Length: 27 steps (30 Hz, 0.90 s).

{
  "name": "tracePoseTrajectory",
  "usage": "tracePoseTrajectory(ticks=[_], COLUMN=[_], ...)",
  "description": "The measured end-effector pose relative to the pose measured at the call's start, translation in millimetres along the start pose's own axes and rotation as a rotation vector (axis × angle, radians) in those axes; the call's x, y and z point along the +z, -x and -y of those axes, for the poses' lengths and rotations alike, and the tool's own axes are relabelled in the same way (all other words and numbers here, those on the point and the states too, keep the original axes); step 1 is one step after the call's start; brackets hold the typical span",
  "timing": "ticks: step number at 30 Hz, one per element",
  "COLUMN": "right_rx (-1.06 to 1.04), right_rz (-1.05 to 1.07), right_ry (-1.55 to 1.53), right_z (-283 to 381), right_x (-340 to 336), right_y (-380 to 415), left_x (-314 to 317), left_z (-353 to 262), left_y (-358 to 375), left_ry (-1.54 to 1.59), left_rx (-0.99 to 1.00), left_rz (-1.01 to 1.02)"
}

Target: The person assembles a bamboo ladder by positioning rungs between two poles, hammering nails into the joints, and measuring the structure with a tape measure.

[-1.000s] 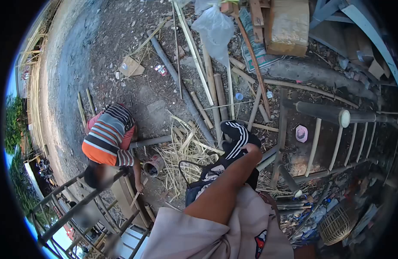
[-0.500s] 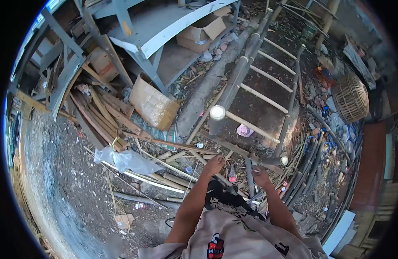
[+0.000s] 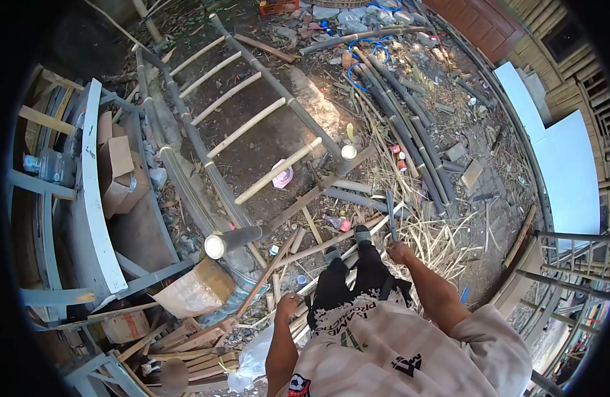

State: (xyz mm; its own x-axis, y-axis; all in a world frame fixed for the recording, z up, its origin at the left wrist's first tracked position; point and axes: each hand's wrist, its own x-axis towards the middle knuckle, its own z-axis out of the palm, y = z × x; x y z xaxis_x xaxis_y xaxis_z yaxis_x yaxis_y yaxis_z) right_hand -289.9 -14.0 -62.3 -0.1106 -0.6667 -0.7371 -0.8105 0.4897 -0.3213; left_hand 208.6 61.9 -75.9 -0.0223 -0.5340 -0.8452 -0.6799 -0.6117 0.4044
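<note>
Beyond the person's shoes (image 3: pixel 362 233), bamboo and scrap crowd the ground. The right hand (image 3: pixel 399 252) is closed round the near end of a dark blade (image 3: pixel 391 215), which points forward, away from the body, over the edge of a heap of pale shavings (image 3: pixel 444 248). The left hand (image 3: pixel 288 306) hangs low on the other side with its fingers curled; whether they grip anything I cannot tell. A small cup (image 3: pixel 301 280) lies just beside it.

Most of the space ahead is taken up by a ladder (image 3: pixel 249 127) of bamboo with pale rungs. A plank (image 3: pixel 305 205) runs crosswise at its near end, between it and the shoes, and a pink bowl (image 3: pixel 285 177) shows past the nearest rung. Between plank and shoes, loose sticks and a bottle (image 3: pixel 337 221) litter the footing. To the right of the ladder, a row of dark poles (image 3: pixel 411 142) stretches away beyond the blade, with red cans (image 3: pixel 401 165) beside it. Farther right stand pale panels (image 3: pixel 569 178).

On the left, a flattish carton (image 3: pixel 199 288) lies near a bench (image 3: pixel 96 192) with a white edge, and an open box (image 3: pixel 123 172) sits behind that edge. A plastic bag (image 3: pixel 252 357) is spread near the left forearm.
</note>
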Motion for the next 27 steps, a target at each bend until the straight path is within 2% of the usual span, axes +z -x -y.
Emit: tracePoseTrajectory(ticks=[1,2,3,5,6,7,9,11,13,14,17,18,19,20,22,23,25,27], right_rx=[0.065,0.031,-0.003,0.244,-0.023,0.119,0.275,0.064,-0.026,0.106,0.099,-0.121,-0.207,0.141,0.195,0.187,0.206,0.175], right_rz=[-0.059,-0.007,0.041,-0.083,-0.031,-0.038,-0.063,-0.061,-0.1,-0.121,-0.02,0.12,0.042,0.085,0.062,0.052,0.025,0.021], right_ry=[-0.006,0.105,0.217,-0.029,0.269,-0.003,-0.206,-0.152,-0.197,-0.162,-0.138,0.171,0.071,-0.084,-0.334,-0.363,-0.438,-0.383], right_z=[-28,-52,-68,-78,-90,-99,-68,-88,-54,-81,-71,-83,-107,-94,-96,-90,-88,-100], right_x=[9,11,11,24,37,54,62,131,132,193,178,178,195,174,151,134,115,125], right_y=[6,17,25,47,48,50,69,41,52,16,31,28,25,36,54,59,74,65], left_x=[-18,-21,-22,-51,-59,-66,-74,-68,-64,-57,-21,-8,4,16,38,47,48,53], left_z=[-21,-5,23,15,1,-12,-27,-38,-45,-63,-88,-103,-127,-143,-145,-142,-162,-172], left_y=[20,10,-15,-23,-21,-16,-27,-42,-47,-45,-37,-25,-12,-4,1,-3,3,5], left_ry=[-0.06,-0.021,0.055,-0.069,-0.005,0.016,0.104,0.142,0.077,-0.001,-0.058,-0.054,-0.045,-0.131,-0.213,-0.21,-0.292,-0.271], left_rx=[0.024,-0.01,-0.087,0.046,0.096,0.101,0.097,0.174,0.217,0.228,0.236,0.217,0.209,0.192,0.175,0.189,0.187,0.163], left_rz=[-0.029,-0.105,-0.083,-0.02,-0.05,-0.107,-0.122,-0.114,-0.1,-0.087,-0.046,-0.016,0.005,0.029,0.116,0.18,0.181,0.193])
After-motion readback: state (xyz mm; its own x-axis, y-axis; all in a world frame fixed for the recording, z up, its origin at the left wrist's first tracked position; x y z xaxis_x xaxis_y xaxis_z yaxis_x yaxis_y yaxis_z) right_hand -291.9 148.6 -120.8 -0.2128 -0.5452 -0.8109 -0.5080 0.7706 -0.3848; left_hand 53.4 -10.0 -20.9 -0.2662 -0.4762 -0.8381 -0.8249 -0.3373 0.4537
